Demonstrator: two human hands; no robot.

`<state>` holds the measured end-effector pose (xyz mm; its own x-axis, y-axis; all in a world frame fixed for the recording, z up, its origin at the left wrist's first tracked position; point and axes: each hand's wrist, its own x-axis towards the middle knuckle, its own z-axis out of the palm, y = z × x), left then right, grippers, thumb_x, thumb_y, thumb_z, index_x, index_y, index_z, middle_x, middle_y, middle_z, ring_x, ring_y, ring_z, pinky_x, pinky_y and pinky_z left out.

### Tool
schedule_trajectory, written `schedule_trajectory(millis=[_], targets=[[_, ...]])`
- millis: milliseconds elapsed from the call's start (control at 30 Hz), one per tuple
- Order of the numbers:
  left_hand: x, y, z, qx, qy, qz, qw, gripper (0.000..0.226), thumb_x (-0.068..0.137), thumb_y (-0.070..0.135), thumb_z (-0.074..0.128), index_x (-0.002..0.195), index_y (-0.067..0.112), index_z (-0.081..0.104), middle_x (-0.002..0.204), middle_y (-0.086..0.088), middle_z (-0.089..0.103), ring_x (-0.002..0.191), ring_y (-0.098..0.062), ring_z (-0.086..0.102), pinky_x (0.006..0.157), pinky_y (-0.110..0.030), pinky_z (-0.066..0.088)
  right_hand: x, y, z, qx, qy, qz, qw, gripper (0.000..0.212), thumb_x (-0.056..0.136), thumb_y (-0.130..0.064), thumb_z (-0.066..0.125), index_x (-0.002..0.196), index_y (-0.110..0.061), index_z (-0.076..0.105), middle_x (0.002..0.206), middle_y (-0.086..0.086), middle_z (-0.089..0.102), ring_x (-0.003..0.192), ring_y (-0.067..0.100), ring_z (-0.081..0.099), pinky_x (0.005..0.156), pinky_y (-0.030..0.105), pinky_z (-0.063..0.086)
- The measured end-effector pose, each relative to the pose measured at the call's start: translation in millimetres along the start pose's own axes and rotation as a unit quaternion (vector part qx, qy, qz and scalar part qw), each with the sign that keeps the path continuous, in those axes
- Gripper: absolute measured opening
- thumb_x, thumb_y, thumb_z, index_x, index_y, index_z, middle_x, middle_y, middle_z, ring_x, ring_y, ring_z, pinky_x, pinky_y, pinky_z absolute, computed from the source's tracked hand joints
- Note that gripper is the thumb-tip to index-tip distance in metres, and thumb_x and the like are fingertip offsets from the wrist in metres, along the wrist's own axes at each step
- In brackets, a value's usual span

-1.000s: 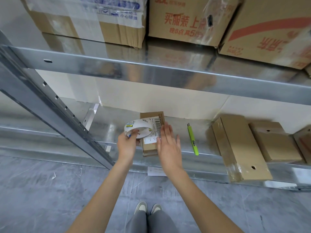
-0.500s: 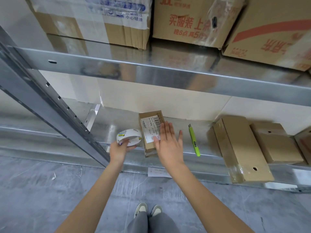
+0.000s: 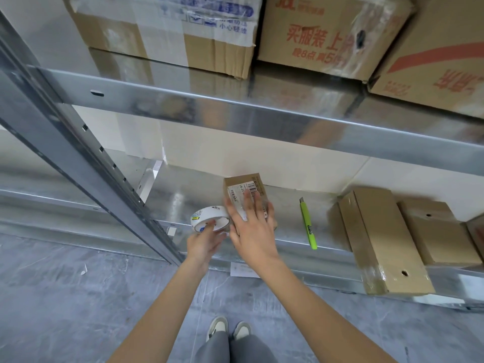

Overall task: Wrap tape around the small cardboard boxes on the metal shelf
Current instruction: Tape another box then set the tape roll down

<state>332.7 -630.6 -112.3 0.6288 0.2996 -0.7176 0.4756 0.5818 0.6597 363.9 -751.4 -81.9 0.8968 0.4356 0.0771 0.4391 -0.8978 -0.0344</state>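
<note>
**Cardboard box mid-wrap, others waiting**

White tape roll (image 3: pixel 210 218) sat pinched in the left hand (image 3: pixel 203 244) beside the labelled box (image 3: pixel 245 191) on the metal shelf (image 3: pixel 180 197). The right hand (image 3: pixel 250 229) lay spread flat on that box. Rightward, a long box (image 3: pixel 379 239) already showed clear tape; another box (image 3: pixel 440 231) looked untaped.

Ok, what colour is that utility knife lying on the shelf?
Bright yellow-green; the utility knife shows clearly in the head view.

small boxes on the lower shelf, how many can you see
3, perhaps 4: the labelled box under the right hand, two plain boxes at right, and a possible fourth cut off at the frame edge.
</note>
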Motion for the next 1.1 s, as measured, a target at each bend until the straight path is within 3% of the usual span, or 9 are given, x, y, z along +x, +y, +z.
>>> schedule_trajectory(millis=[133, 233, 367, 500, 600, 667, 733, 933, 1100], targets=[[-3.6, -10.8, 3.5, 0.032, -0.085, -0.01, 0.996, 0.04, 0.094, 0.038, 0.061, 0.121, 0.008, 0.065, 0.115, -0.007, 0.072, 0.11, -0.022, 0.067, 0.098, -0.031, 0.049, -0.2, 5.8, -5.5, 0.065, -0.03, 0.022, 0.997, 0.062, 0.098, -0.037, 0.035, 0.154, -0.032, 0.01, 0.162, 0.011, 0.011, 0.149, 0.029, 0.007, 0.118, 0.052, 0.006], [-10.1, -5.0, 17.1, 0.017, -0.079, 0.027, 0.996, 0.034, 0.097, 0.031, 0.059, 0.115, 0.004, 0.067, 0.113, -0.011, 0.072, 0.109, -0.024, 0.067, 0.102, -0.034, 0.049, -2.7, 10.4, -15.7, 0.142, -0.001, 0.081, 0.987, 0.065, 0.097, -0.03, 0.041, 0.155, -0.027, 0.012, 0.16, 0.009, 0.018, 0.149, 0.026, 0.009, 0.118, 0.049, 0.009], [-19.9, 3.6, 40.1, 0.108, 0.008, 0.158, 0.981, 0.031, 0.095, 0.023, 0.061, 0.071, 0.005, 0.059, 0.069, -0.008, 0.056, 0.071, -0.02, 0.05, 0.071, -0.033, 0.042, -7.7, 26.9, -21.1, 0.244, 0.06, 0.124, 0.96, 0.062, 0.095, -0.02, 0.048, 0.152, -0.018, 0.026, 0.156, 0.014, 0.028, 0.147, 0.03, 0.016, 0.116, 0.05, 0.019], [-35.7, 10.6, 47.2, 0.386, 0.085, 0.328, 0.858, 0.044, 0.093, 0.042, 0.057, 0.057, 0.019, 0.048, 0.05, 0.003, 0.053, 0.053, -0.019, 0.047, 0.052, -0.031, 0.031, -10.8, 39.7, -10.8, 0.478, 0.087, 0.174, 0.856, 0.067, 0.086, -0.022, 0.07, 0.145, -0.015, 0.04, 0.148, 0.007, 0.043, 0.14, 0.021, 0.036, 0.113, 0.043, 0.033], [-45.2, 13.7, 55.1, 0.505, 0.121, 0.371, 0.769, 0.032, 0.092, 0.046, 0.052, 0.075, 0.019, 0.06, 0.063, 0.001, 0.064, 0.064, -0.028, 0.061, 0.052, -0.031, 0.035, -10.4, 38.0, -0.6, 0.567, 0.073, 0.238, 0.785, 0.068, 0.075, -0.034, 0.076, 0.135, -0.016, 0.049, 0.133, 0.001, 0.057, 0.126, 0.016, 0.051, 0.105, 0.04, 0.043], [-45.8, 12.5, 64.3, 0.526, 0.117, 0.384, 0.75, 0.024, 0.094, 0.04, 0.051, 0.098, 0.018, 0.061, 0.083, -0.002, 0.068, 0.078, -0.031, 0.064, 0.058, -0.033, 0.04, -11.4, 35.7, 6.8, 0.574, 0.054, 0.268, 0.772, 0.074, 0.064, -0.048, 0.071, 0.129, -0.019, 0.052, 0.126, 0.0, 0.059, 0.12, 0.016, 0.055, 0.098, 0.026, 0.045], [-44.0, 7.9, 72.8, 0.512, 0.092, 0.396, 0.757, 0.026, 0.095, 0.028, 0.053, 0.116, 0.013, 0.056, 0.11, -0.005, 0.063, 0.101, -0.031, 0.061, 0.071, -0.038, 0.048, -13.3, 34.3, 13.4, 0.55, 0.035, 0.271, 0.789, 0.083, 0.059, -0.056, 0.063, 0.133, -0.021, 0.049, 0.132, 0.0, 0.055, 0.122, 0.014, 0.052, 0.09, 0.013, 0.042], [-37.9, -5.3, 72.7, 0.488, 0.061, 0.371, 0.787, 0.056, 0.096, 0.029, 0.058, 0.143, 0.004, 0.039, 0.145, -0.014, 0.047, 0.138, -0.032, 0.037, 0.107, -0.048, 0.039, -11.7, 44.1, 23.9, 0.355, 0.035, 0.206, 0.911, 0.075, 0.086, -0.041, 0.061, 0.15, -0.018, 0.03, 0.161, -0.001, 0.019, 0.147, 0.019, 0.02, 0.113, 0.042, 0.029], [-32.4, 2.2, 66.9, 0.49, 0.073, 0.39, 0.776, 0.047, 0.096, 0.04, 0.056, 0.131, 0.009, 0.052, 0.127, -0.011, 0.061, 0.118, -0.031, 0.056, 0.09, -0.044, 0.049, -11.8, 44.0, 18.8, 0.312, 0.019, 0.201, 0.928, 0.092, 0.072, -0.068, 0.042, 0.15, -0.021, 0.03, 0.162, -0.004, 0.016, 0.149, 0.015, 0.01, 0.114, 0.045, 0.025]])
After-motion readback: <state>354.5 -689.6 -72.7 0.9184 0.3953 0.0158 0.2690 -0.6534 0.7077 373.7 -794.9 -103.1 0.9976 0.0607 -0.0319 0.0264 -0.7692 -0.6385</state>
